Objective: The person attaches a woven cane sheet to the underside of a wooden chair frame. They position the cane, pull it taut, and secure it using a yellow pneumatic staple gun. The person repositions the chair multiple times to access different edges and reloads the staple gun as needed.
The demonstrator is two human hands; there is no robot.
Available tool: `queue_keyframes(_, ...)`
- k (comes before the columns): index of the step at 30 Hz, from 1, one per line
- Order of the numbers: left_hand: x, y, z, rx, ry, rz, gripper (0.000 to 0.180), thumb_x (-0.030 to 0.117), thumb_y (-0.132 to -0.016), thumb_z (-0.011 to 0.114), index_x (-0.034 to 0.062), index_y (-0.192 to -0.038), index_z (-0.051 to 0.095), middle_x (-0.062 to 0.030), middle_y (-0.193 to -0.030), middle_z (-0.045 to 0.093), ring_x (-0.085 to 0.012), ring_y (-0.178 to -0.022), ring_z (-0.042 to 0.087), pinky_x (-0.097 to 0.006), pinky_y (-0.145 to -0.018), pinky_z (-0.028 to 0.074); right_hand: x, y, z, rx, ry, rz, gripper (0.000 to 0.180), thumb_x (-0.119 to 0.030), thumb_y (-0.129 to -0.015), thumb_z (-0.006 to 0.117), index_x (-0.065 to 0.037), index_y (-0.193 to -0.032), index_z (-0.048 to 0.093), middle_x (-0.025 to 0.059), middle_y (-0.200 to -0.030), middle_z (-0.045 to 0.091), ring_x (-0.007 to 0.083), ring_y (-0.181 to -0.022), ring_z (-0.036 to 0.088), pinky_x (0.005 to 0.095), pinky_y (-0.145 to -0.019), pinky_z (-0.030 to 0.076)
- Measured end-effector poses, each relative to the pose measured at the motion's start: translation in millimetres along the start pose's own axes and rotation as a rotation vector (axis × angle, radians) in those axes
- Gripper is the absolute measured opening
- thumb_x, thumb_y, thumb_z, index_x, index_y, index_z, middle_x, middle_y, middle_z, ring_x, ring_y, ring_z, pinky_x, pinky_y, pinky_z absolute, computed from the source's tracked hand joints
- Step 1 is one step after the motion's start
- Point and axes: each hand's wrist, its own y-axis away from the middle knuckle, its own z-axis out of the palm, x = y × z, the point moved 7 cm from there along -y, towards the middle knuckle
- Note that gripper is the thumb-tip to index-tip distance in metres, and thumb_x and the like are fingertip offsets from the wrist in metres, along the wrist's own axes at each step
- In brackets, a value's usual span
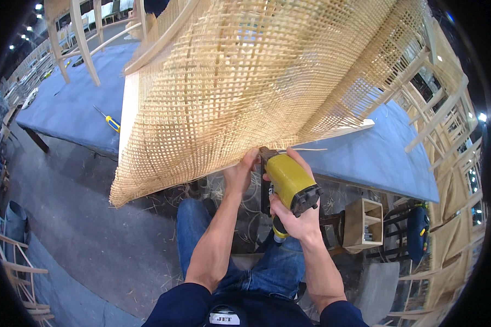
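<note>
1. Two forearms come up from the near edge over blue-jeaned knees, and both hands meet at the lower edge of a woven cane sheet (pixel 256 82).
2. Right hand (pixel 294 215): closed around the grip of a yellow pneumatic stapler (pixel 289 182), its dark nose pressed up against the sheet's near rim, just right of centre.
3. Left hand (pixel 243 171): fingers pinched shut on the cane edge right beside the stapler's nose, thumb and fingertips touching the weave and holding it against the pale wooden frame (pixel 128 109) underneath.
4. Judging by this, the step in hand is fastening the cane to the frame along its near edge. The next move seems to call for keeping the weave taut and flat, the nose square on the wood, and the left fingers clear of the firing line.
5. Loose cane strands and offcuts litter the floor (pixel 93 229) below the knees.
6. To the right, near the floor, stands a small open wooden box (pixel 364 223).
7. Beyond the hands, a blue-covered desk (pixel 76 103) carries the frame; a yellow-handled screwdriver (pixel 110 122) lies on it to the left, well apart from the work.
8. Farther off, bare wooden chair frames (pixel 84 38) stand at the far left, and more caned frames are stacked along the right.
</note>
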Motion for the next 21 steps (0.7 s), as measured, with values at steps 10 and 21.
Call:
queue_keyframes(10, 1, -1, -3, -0.059, 0.043, 0.022, 0.023, 0.026, -0.092, 0.07, 0.0042, -0.096, 0.064, -0.0006, -0.083, 0.061, -0.0104, -0.07, 0.055, -0.027, -0.06, 0.043, -2, 3, 8, -0.014, -0.006, 0.023, 0.08, 0.006, -0.075, 0.066, -0.001, -0.149, 0.038, 0.0129, -0.123, 0.064, 0.0186, -0.109, 0.064, 0.0325, -0.097, 0.05)
queue_keyframes(21, -2, 6, -5, -0.034, -0.037, 0.011, 0.031, 0.036, -0.095, 0.066, 0.0058, -0.088, 0.064, 0.0009, -0.076, 0.058, -0.0108, -0.067, 0.052, -0.027, -0.058, 0.04, 9, 2, 13, -0.029, 0.052, 0.018, 0.08, 0.006, -0.076, 0.066, -0.002, -0.15, 0.037, 0.0125, -0.125, 0.061, 0.0175, -0.11, 0.063, 0.0316, -0.098, 0.049)
